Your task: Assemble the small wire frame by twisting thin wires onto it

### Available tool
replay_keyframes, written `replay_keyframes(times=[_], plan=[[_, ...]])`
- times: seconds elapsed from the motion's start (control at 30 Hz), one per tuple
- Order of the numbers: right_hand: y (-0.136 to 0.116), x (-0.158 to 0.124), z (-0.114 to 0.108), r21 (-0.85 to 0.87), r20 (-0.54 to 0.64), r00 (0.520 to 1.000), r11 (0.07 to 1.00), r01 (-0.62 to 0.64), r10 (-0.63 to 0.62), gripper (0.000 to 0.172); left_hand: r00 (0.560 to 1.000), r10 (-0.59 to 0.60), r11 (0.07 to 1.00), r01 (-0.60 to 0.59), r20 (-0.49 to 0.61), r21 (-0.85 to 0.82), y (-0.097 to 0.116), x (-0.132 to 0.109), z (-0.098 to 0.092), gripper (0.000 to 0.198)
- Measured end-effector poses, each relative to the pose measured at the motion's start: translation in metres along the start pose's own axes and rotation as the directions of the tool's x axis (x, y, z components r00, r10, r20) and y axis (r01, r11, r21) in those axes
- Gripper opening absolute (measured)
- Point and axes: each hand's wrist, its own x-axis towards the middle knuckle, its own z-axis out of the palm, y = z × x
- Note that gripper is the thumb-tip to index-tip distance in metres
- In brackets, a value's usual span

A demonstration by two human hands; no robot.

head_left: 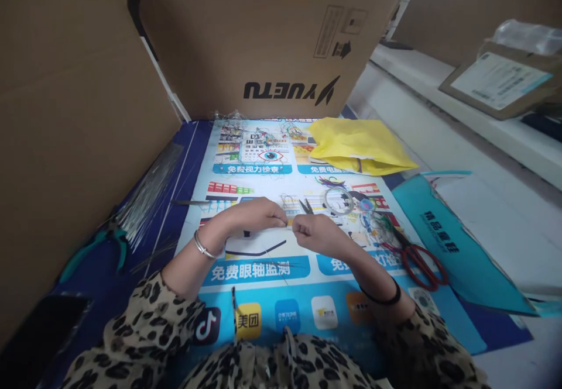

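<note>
Head view: left hand (262, 213) and right hand (319, 235) curled, nearly meeting above a printed sheet (254, 245)

The work sits between the fingertips, at the middle of the sheet, but it is too small and blurred to name. The left hand's fingers are folded, thumb against forefinger; the right is clenched like a fist. A dark pointed tool (307, 206) shows just beyond the right knuckles; whether it is gripped or lying there I cannot tell. Thin wires (276, 265) lie on the near side of the hands.

Cardboard walls bound the space: one panel (65, 85) along the left, another (263, 32) across the far edge. The right side has no such wall; past the table (496, 319) edge is a pale surface. Closest on the right are a clear ring (339, 201), a tangle of strands (375, 229) and red-handled scissors (424, 267). On the left, beyond the forearm, a bundle of wires (149, 199) lies near teal-handled pliers (94, 251).

Of the containers, a yellow bag (360, 140) lies flat at the far right of the sheet, mouth toward the person, its contents hidden. A turquoise packet (448, 240) slants along the right edge; its filling is not visible either.
</note>
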Motion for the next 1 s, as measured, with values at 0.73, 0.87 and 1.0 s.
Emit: replay_keyframes(times=[0.73, 0.87, 1.0], plan=[[0.006, 0.013, 0.017, -0.317, -0.156, 0.986, 0.942, -0.107, 0.06, 0.022, 0.96, 0.105, 0.812, 0.067, -0.259, 0.58, -0.005, 0.015, 0.028, 0.018], [0.006, 0.017, 0.022, -0.265, -0.234, 0.966, 0.949, -0.169, 0.107, 0.023, 0.933, 0.123, 0.78, 0.12, -0.339, 0.615, -0.008, 0.017, 0.037, 0.019], [0.008, 0.022, 0.022, -0.121, -0.309, 0.935, 0.968, -0.218, 0.172, 0.023, 0.896, 0.099, 0.799, 0.188, -0.433, 0.572, -0.016, 0.019, 0.04, 0.023]])
